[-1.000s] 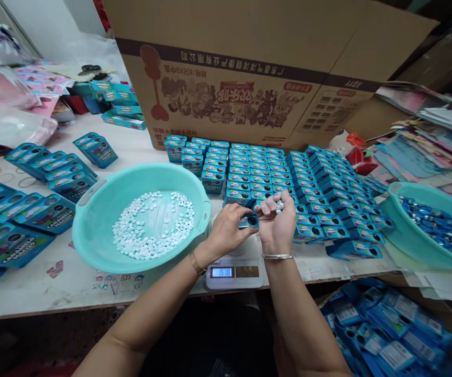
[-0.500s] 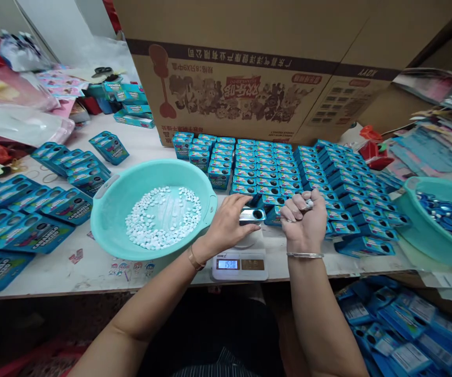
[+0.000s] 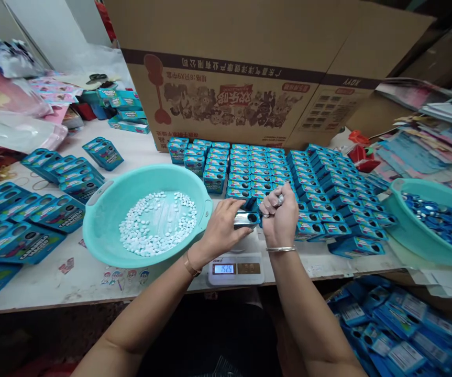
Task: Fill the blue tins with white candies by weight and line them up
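Observation:
My left hand (image 3: 222, 224) is wrapped round a small blue box (image 3: 248, 218) with a dark round hole in its top. That box is above or on a white digital scale (image 3: 236, 269), whose display is lit; the hand hides where they meet. Beside the box's right end my right hand (image 3: 282, 214) is closed in a fist turned palm up, its fingers dusted white. A bit of white candy (image 3: 279, 199) shows between those fingers. To the left, a turquoise basin (image 3: 96, 233) holds a layer of small white candies (image 3: 147, 246).
Rows of blue boxes (image 3: 263, 170) stand behind my hands, and more boxes (image 3: 48, 214) are at the left. A large carton (image 3: 226, 57) rises at the back. At right sit a basin (image 3: 400, 209) of shiny blue pieces and, lower, a heap of blue boxes (image 3: 398, 319).
My right hand has moved left, close to the box's holed end, still closed. My left hand keeps its grip on the box. The whole view has shifted slightly.

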Demonstrator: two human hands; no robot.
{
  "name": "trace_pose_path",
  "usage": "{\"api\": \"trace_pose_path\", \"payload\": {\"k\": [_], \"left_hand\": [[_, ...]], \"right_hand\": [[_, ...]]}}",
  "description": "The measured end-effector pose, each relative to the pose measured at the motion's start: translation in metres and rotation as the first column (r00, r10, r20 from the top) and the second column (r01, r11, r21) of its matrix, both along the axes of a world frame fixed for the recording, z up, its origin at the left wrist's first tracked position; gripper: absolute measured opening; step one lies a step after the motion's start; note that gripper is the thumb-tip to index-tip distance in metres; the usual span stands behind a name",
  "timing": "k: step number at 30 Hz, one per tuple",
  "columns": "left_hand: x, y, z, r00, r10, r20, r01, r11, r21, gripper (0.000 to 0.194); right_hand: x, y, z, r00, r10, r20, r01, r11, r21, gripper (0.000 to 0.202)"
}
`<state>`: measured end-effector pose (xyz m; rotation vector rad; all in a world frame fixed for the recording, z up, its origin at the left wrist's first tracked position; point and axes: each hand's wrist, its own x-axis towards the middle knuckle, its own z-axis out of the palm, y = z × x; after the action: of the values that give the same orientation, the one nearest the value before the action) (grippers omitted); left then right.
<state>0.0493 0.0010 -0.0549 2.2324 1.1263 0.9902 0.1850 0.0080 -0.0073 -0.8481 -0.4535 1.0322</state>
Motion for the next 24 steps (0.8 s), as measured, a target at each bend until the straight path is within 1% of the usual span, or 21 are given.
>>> {"api": "trace_pose_path", "payload": {"k": [2,4,6,8,9,11,13,15,17,20,22,24], "left_hand": [[0.002,0.001,-0.001,1.000,0.003,-0.015,-0.003,1.000,-0.008,0.063],[0.005,0.002,-0.001,0.999,0.001,-0.034,-0.002,1.000,-0.017,0.062],[0.006,0.004,-0.001,0.998,-0.003,-0.056,0.002,1.000,-0.015,0.062],[0.006,0.005,-0.001,0.994,0.004,-0.107,-0.005,1.000,-0.002,0.063],[0.006,0.006,0.000,0.988,0.010,-0.155,-0.010,1.000,0.002,0.061],[0.006,0.007,0.003,0.961,0.002,-0.278,-0.003,1.000,0.000,0.048],[0.009,0.007,0.009,0.929,-0.049,-0.367,0.054,0.999,0.002,0.034],[0.017,0.002,0.016,0.918,-0.113,-0.379,0.135,0.990,0.032,0.030],[0.035,-0.007,0.023,0.924,-0.165,-0.346,0.206,0.975,0.083,0.033],[0.079,-0.026,0.028,0.914,-0.258,-0.315,0.312,0.940,0.136,0.033],[0.117,-0.038,0.024,0.894,-0.324,-0.310,0.385,0.908,0.164,0.035],[0.157,-0.044,0.015,0.875,-0.361,-0.323,0.436,0.877,0.201,0.036]], "right_hand": [[-0.007,0.003,-0.003,0.997,-0.024,0.068,0.023,1.000,0.015,0.045],[-0.009,0.005,-0.004,0.994,-0.046,0.101,0.044,0.999,0.029,0.045],[-0.005,0.005,-0.001,0.996,-0.051,0.078,0.048,0.998,0.035,0.044],[0.007,-0.001,0.006,1.000,-0.027,0.012,0.026,0.999,0.041,0.042],[0.015,-0.007,0.010,1.000,-0.011,-0.026,0.013,0.999,0.052,0.041],[0.036,-0.025,0.017,0.996,0.008,-0.092,0.000,0.997,0.082,0.039],[0.061,-0.052,0.019,0.990,-0.011,-0.139,0.026,0.994,0.104,0.038],[0.086,-0.084,0.013,0.982,-0.076,-0.172,0.095,0.990,0.102,0.037],[0.109,-0.116,0.002,0.965,-0.173,-0.199,0.193,0.977,0.086,0.035],[0.138,-0.155,-0.020,0.924,-0.295,-0.242,0.316,0.947,0.053,0.035],[0.150,-0.172,-0.035,0.901,-0.336,-0.276,0.353,0.935,0.014,0.035],[0.159,-0.183,-0.049,0.885,-0.341,-0.316,0.353,0.936,-0.021,0.034]]}}
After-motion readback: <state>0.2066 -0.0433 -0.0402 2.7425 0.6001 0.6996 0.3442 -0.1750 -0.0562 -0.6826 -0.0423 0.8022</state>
